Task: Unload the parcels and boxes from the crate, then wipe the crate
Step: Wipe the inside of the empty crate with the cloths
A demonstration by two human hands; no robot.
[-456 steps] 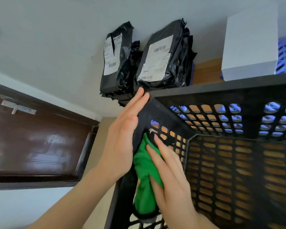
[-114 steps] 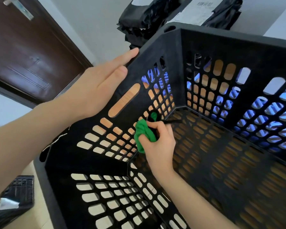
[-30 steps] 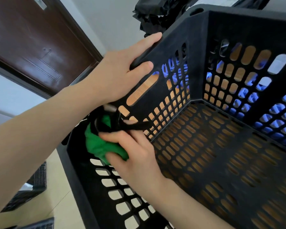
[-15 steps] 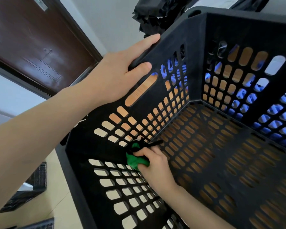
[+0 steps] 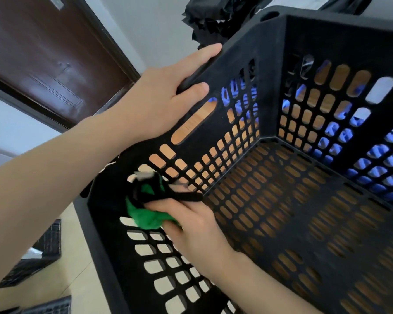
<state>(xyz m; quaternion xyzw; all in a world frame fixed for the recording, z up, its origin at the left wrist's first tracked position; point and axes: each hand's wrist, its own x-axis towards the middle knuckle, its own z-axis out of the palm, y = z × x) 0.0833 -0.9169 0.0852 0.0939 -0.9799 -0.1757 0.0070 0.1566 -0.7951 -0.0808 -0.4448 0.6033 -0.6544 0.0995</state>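
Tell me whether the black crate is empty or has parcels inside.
Empty of parcels: the crate shows a bare slotted floor; only the right hand with green cloth is inside.

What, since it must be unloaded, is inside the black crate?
Only the right hand gripping a green cloth against the crate wall; no parcels show; the forearm hides some floor.

Black crate (image 5: 270,39) (slotted grid pattern), green cloth (image 5: 148,217), dark brown door (image 5: 43,53).

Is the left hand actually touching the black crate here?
Touching. The head view shows the left hand gripping the rim of the crate, fingers over the top edge and thumb against the inside wall.
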